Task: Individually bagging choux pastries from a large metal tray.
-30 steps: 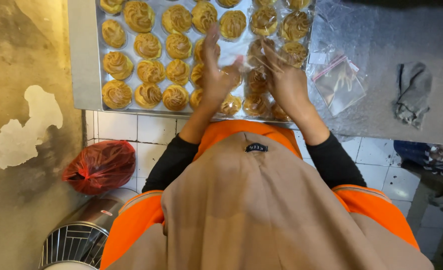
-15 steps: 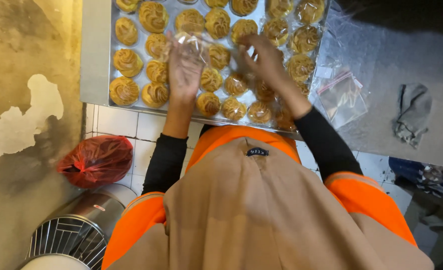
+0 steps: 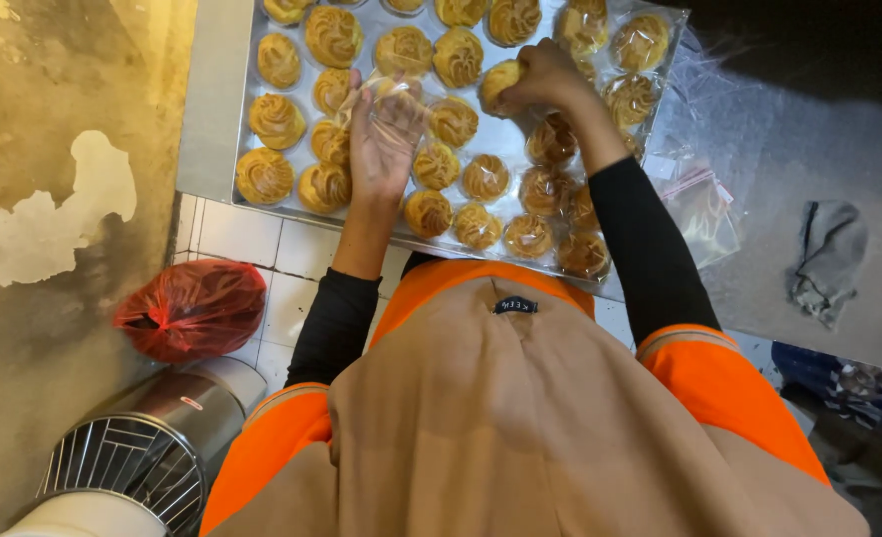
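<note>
Counter (image 3: 839, 119): dull grey metal, flat, carrying the tray at its left end.
Tray (image 3: 224, 109): shallow rectangular steel sheet, shiny, rows of pastries across it.
Mixer bowl (image 3: 137, 452): round steel with a wire guard, on the floor well below the tray.
Red bag (image 3: 190, 308): crinkled thin plastic, bulging, on white floor tiles just below the tray's left corner.
Grey cloth (image 3: 827, 257): crumpled, on the counter well right of the tray.
Left hand (image 3: 383, 139): over the tray's middle, fingers closed on a clear plastic bag (image 3: 393, 101), thin and glossy.
Right hand (image 3: 540, 78): over the tray's upper right, fingers closed around one pastry (image 3: 498, 82), golden, round, ridged swirl.
Spare bags (image 3: 701, 204): clear, flat, at the tray's right edge.
</note>
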